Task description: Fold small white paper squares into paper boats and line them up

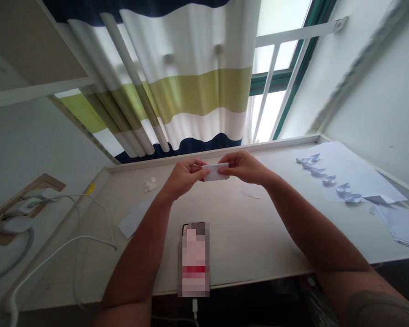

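A small folded piece of white paper [214, 172] is held up above the desk, stretched level between both hands. My left hand [187, 176] pinches its left end, the thumb on the near face and the fingers behind. At the right end, my right hand [241, 167] grips it the same way, thumb in front. Below and to the right of the hands, a loose scrap of paper [251, 190] lies on the desk. Another white sheet [135, 218] lies partly behind my left forearm.
Several folded paper shapes [329, 180] sit in a row on a large white sheet [351, 165] at the right, beside a paper stack [400, 222]. A crumpled scrap [150, 184] lies left. A phone [193, 259] with a cable is at the desk's [245, 254] front edge. White cords [98, 240] hang left.
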`<state>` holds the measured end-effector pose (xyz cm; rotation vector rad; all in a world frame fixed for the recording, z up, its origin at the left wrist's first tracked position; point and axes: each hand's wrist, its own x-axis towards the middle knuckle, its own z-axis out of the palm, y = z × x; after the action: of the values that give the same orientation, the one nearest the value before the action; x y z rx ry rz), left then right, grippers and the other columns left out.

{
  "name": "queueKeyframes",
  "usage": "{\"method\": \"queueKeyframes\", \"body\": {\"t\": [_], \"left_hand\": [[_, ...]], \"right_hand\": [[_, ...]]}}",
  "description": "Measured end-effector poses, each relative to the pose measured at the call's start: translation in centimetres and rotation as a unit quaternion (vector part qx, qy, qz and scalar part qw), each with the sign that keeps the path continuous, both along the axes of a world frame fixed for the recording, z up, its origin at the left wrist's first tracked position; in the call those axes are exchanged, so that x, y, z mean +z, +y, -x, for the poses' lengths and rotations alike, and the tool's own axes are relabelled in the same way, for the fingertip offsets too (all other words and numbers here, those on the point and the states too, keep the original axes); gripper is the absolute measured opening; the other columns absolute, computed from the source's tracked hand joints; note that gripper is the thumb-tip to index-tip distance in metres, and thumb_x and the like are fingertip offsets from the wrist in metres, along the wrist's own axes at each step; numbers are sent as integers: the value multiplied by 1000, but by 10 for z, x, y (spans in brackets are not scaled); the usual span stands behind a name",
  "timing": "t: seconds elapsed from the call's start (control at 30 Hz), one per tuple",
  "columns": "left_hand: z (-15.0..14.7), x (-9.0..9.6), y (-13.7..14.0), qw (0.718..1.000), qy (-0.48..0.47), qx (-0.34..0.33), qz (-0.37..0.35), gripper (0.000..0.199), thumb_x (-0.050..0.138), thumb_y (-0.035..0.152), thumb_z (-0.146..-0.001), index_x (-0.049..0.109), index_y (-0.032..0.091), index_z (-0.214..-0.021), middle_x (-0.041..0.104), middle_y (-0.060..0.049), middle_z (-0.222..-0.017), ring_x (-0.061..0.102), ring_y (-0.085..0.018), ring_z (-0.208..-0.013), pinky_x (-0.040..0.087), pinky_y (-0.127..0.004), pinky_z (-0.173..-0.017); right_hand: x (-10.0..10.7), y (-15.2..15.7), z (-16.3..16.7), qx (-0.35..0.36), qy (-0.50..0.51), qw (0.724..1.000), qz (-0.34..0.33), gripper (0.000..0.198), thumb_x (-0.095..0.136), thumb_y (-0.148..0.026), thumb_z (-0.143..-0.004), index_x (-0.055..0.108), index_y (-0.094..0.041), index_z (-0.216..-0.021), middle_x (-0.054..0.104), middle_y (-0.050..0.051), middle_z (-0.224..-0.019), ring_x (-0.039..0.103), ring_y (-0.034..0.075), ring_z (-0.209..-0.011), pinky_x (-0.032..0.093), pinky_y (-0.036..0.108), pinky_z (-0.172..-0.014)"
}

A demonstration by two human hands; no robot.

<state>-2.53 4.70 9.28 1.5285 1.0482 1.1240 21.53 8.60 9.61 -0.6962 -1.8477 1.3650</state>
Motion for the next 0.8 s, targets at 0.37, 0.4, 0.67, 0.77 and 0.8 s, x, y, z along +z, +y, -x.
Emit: {"method": "queueKeyframes", "body": {"t": [0.37,0.4,0.67,0.77,0.8], "left_hand": [[6,10,-9,992,38,-81,85,44,100,48,-71,77,14,-88,79,-6,-76,72,-16,-70,57,-28,-69],[6,9,-8,992,35,-87,88,43,99,48,-71,77,14,-87,79,-5,-76,72,-16,-70,57,-28,-69],[-6,-28,-9,996,-66,4,67,51,98,56,-71,79,14,-92,80,-7,-80,74,-18,-72,58,-30,-69],[-13,-55,-20,992,-99,45,67,53,96,60,-71,78,14,-89,79,-6,-78,73,-17,-69,57,-29,-67],[-15,-63,-24,990,-107,60,67,53,96,60,-71,78,14,-89,79,-6,-77,72,-17,-68,57,-29,-66]], "right_hand": [[-4,4,-8,53,-91,994,29,33,92,-45,-82,80,-15,-90,78,4,-76,65,13,-63,47,24,-54],[-4,4,-9,53,-95,994,32,33,92,-45,-82,80,-15,-90,78,4,-76,65,13,-63,46,24,-54],[-30,-5,-4,-19,-2,995,99,42,94,-52,-78,77,-14,-85,78,5,-76,71,16,-69,55,27,-63],[-56,-20,5,-49,55,988,135,51,96,-59,-73,76,-14,-81,78,6,-75,72,18,-68,59,31,-66],[-64,-24,9,-59,68,986,144,53,96,-61,-72,75,-14,-80,77,6,-75,72,17,-67,60,31,-65]]}}
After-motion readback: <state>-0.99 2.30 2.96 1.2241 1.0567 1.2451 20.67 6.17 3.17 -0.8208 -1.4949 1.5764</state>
